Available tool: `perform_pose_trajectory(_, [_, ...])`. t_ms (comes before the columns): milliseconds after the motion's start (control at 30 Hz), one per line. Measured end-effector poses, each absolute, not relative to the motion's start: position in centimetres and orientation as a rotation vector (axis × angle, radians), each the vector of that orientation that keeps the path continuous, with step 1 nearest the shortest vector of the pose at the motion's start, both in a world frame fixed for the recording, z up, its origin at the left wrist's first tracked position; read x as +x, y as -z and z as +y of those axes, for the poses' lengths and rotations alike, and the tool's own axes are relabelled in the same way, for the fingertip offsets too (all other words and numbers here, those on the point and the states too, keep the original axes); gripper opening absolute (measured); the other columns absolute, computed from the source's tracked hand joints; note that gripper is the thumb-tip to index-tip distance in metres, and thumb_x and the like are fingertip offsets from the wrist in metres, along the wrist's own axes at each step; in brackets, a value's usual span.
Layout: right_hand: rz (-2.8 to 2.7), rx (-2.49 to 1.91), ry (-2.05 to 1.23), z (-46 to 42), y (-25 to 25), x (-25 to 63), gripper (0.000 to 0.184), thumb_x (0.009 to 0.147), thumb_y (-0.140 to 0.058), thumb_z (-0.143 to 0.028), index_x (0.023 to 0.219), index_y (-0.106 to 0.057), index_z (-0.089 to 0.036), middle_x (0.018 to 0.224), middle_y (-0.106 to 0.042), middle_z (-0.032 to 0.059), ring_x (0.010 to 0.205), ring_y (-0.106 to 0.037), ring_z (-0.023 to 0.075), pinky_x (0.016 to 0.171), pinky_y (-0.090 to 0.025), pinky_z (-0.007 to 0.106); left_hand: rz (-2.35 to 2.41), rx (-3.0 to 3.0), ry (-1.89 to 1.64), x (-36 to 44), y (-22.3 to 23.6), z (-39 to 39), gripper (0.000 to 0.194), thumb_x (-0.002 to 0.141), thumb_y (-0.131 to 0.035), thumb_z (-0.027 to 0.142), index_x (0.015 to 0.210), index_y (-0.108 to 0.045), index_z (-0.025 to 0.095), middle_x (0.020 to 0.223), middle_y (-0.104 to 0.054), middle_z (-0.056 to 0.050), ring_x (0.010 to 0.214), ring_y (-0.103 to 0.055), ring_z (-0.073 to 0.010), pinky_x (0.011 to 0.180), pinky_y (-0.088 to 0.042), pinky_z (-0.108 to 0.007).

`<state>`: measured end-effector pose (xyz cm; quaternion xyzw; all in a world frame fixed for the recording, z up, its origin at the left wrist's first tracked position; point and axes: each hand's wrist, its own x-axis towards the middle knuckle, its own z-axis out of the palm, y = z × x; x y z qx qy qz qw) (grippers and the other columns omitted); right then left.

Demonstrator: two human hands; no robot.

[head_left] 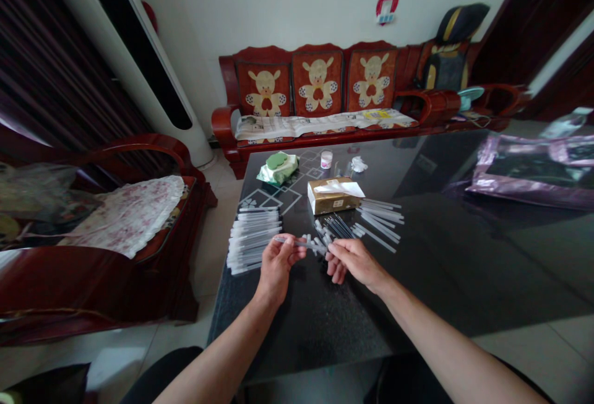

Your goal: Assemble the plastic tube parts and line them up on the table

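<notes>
My left hand (277, 263) pinches a thin frosted pen barrel (301, 244) between thumb and fingers, level above the table. At its right end, the fingers of my right hand (350, 260) are closed in a pinch; what lies between them is too small to make out. Left of my hands is a neat row of capped-looking frosted pens (253, 240). Behind my right hand lie dark, thin pen refills (340, 226) and small clear caps (319, 228). Loose frosted barrels (383, 219) are fanned out to the right.
A gold tissue box (333, 204) stands just beyond the parts on the black table (297, 336). Farther back are a green wipes pack (277, 169), a small white tub (326, 159) and crumpled tissue (359, 164). A purple plastic package (533, 172) lies at right.
</notes>
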<state>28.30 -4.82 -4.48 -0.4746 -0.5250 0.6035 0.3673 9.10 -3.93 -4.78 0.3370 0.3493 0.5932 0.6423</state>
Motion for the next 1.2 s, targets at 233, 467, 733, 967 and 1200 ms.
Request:
perform_pose_trajectory(233, [-1.357, -1.181, -1.486, -4.77, 4.33, 28.50, 0.033, 0.082, -0.061, -0.045, 0.094, -0.055, -0.014, 0.063, -0.068, 0.0020, 0.047, -0.065, 0.0151, 0.043, -0.050, 0.023, 0.793, 0.772, -1.359, 9.03, 4.74, -3.93, 0.023, 0.079, -0.068, 0.034, 0.088, -0.059, 0.014, 0.090, -0.071, -0.009, 0.069, -0.065, -0.0120, 0.069, -0.051, -0.025])
perform_pose_trajectory(467, [-1.312, -1.252, -1.537, -4.77, 4.18, 28.30, 0.042, 0.089, -0.046, -0.053, 0.083, -0.057, -0.012, 0.057, -0.066, 0.0039, 0.041, -0.061, 0.0139, 0.038, -0.046, 0.022, 0.796, 0.764, -1.353, 9.10, 4.68, -3.93, 0.024, 0.079, -0.069, 0.034, 0.088, -0.059, 0.014, 0.090, -0.071, -0.009, 0.069, -0.065, -0.0122, 0.069, -0.052, -0.025])
perform_pose_trajectory(733, [-1.365, -1.211, -1.494, -4.60, 4.65, 28.49, 0.036, 0.084, -0.056, -0.049, 0.086, -0.058, -0.013, 0.060, -0.068, 0.0031, 0.044, -0.063, 0.0144, 0.041, -0.048, 0.022, 0.794, 0.765, -1.352, 9.08, 4.62, -3.87, 0.022, 0.081, -0.067, 0.032, 0.088, -0.058, 0.014, 0.091, -0.071, -0.009, 0.069, -0.065, -0.0119, 0.069, -0.052, -0.025])
perform_pose_trajectory(967, [-1.333, -1.208, -1.481, -4.63, 4.38, 28.46, 0.037, 0.082, -0.059, -0.049, 0.095, -0.057, -0.014, 0.061, -0.068, 0.0019, 0.045, -0.063, 0.0148, 0.041, -0.049, 0.023, 0.795, 0.769, -1.356, 9.11, 4.50, -3.93, 0.023, 0.080, -0.068, 0.034, 0.088, -0.059, 0.014, 0.090, -0.071, -0.009, 0.069, -0.065, -0.0120, 0.069, -0.052, -0.025])
perform_pose_trajectory(1200, [-1.317, -1.245, -1.508, -4.61, 4.40, 28.29, 0.042, 0.086, -0.049, -0.055, 0.083, -0.058, -0.013, 0.058, -0.067, 0.0036, 0.042, -0.062, 0.0136, 0.039, -0.047, 0.021, 0.800, 0.758, -1.366, 9.12, 4.43, -3.95, 0.028, 0.075, -0.072, 0.037, 0.087, -0.060, 0.014, 0.089, -0.071, -0.008, 0.068, -0.065, -0.0127, 0.068, -0.052, -0.026])
